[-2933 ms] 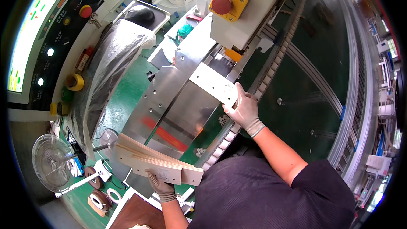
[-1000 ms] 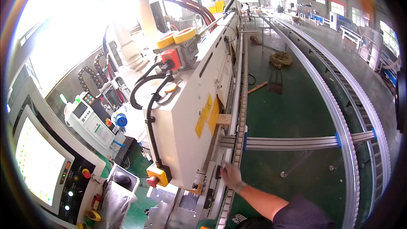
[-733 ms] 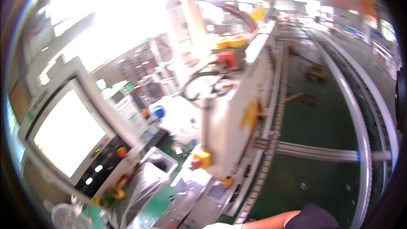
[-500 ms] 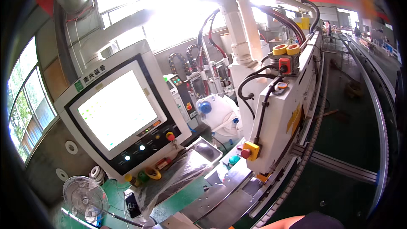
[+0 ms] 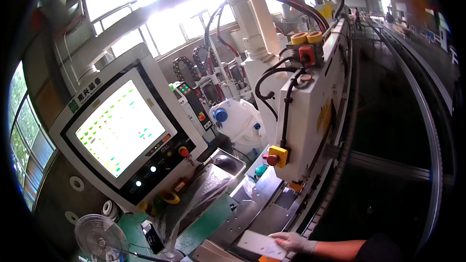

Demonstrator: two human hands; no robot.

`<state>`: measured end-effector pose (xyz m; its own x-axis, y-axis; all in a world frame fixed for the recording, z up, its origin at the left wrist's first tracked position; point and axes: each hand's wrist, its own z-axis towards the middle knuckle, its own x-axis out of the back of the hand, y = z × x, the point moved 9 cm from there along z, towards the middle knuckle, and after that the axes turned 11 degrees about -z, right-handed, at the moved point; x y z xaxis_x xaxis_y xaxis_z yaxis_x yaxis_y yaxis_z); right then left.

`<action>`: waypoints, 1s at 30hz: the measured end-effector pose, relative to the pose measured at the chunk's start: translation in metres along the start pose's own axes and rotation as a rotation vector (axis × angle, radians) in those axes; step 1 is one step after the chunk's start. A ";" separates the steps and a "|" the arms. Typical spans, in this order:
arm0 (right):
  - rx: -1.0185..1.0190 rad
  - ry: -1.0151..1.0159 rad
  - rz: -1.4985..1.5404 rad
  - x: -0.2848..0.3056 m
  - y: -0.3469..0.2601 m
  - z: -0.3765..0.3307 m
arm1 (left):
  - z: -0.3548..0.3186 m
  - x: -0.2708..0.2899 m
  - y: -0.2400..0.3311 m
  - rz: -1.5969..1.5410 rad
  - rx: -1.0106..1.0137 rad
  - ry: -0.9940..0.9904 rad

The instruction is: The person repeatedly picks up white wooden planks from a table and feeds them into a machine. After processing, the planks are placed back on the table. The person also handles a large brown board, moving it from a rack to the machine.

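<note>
Holds a white panel (image 5: 258,243) in the gloved right hand (image 5: 295,241), in front of and lower than the near end of the white machine housing (image 5: 302,140). Has the fingers clamped on the panel's right end, thumb along the edge; cannot tell how far the other fingers reach underneath. Cannot report on the left hand, being out of view. Looks, judging by the pose, like the handling step: carrying or placing a single panel by the steel table (image 5: 275,219), which runs out from the foot of the housing. Cannot settle whether the panel rests on that steel or hangs just above it. Has tan boards (image 5: 211,252) near the panel, farther left of the housing and closer to the wearer, partly cut off by the lower rim. Faces, meanwhile, a lit control screen (image 5: 121,128), left of the housing and well apart from the panel. Calls next, as a judgement, for a firm grip, a level panel and a check of which way its edges face relative to the housing. Calls also for clearance between the panel and the tan boards, and for fingertips well away from the opening under the housing.
</note>
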<state>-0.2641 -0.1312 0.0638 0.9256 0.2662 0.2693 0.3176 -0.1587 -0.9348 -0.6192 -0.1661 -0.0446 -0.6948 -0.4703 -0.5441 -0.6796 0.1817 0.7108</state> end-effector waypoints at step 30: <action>-0.025 0.393 -1.035 0.070 0.023 0.007 | -0.013 -0.029 0.025 0.206 -0.112 -0.048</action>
<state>-0.1932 -0.1093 0.0595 0.2096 -0.0384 0.9770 0.9758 -0.0547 -0.2115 -0.6127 -0.1588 -0.0056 -0.8286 -0.3910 -0.4008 -0.4933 0.1713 0.8528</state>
